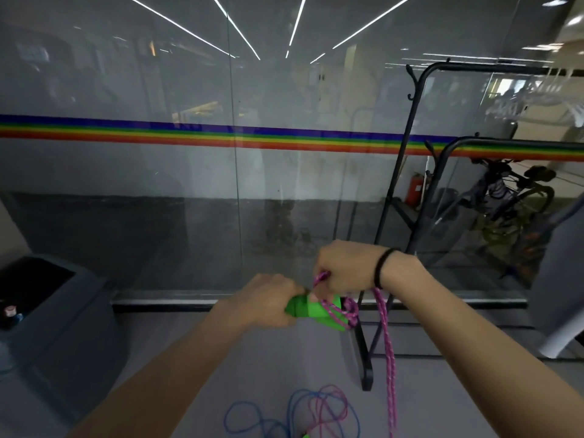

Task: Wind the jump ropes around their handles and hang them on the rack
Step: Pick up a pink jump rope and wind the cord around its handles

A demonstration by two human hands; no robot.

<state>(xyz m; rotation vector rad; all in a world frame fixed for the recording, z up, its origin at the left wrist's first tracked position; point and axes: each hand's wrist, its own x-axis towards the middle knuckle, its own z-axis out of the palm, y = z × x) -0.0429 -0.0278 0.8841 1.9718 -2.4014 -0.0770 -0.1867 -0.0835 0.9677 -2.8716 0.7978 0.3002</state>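
Observation:
My left hand (pixel 268 303) grips the green handles (pixel 311 311) of a jump rope, held level in front of me. A few turns of pink rope (pixel 343 309) cross the handles' right end. My right hand (pixel 343 267), with a black band on its wrist, pinches a loop of that pink rope just above the handles. The remaining pink rope (pixel 390 358) hangs down to the floor. A blue jump rope (pixel 252 420) lies in loose coils on the floor below, tangled with pink rope. The black metal rack (pixel 414 147) stands to the right, behind my right hand.
A glass wall with a rainbow stripe (pixel 189 134) runs across in front. A dark grey bin (pixel 47 311) stands at the left. The rack's black foot (pixel 365 371) rests on the grey floor near the ropes. Bicycles (pixel 512 197) show behind the glass at the right.

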